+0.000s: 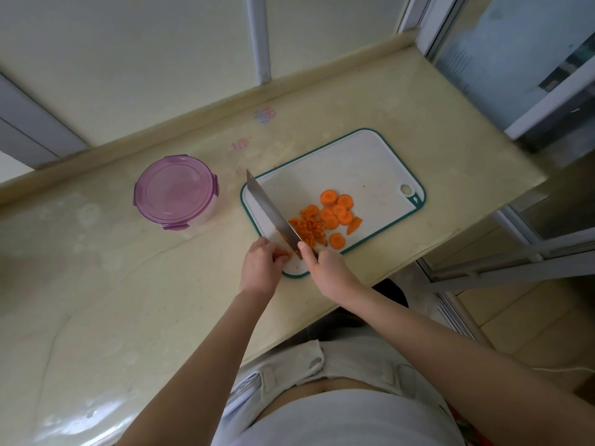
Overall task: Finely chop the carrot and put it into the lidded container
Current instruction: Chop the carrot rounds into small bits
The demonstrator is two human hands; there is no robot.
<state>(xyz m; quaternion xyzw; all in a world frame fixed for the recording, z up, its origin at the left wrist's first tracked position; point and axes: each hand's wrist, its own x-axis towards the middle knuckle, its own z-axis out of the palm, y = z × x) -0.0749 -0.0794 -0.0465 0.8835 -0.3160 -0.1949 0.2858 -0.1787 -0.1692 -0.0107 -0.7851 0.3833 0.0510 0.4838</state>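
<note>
Fingers (279, 256) of the left hand (262, 263) curl down, pinning a bit of carrot (286, 253) at the board's (354, 162) near corner. The right hand (323, 267) wraps the knife (273, 214) handle. The blade slants away, tip toward the board's far left corner. Just right of it sits a heap of chopped carrot (307, 230), and beyond that, toward the right edge, rounds (336, 209) lie flat and uncut. Less than half is done, I'd judge. The carrot has no long axis left, it's all discs and bits. The container (175, 191) stands well apart on the counter (96, 284), left of the board, with its lid on, so filling is still to come.
</note>
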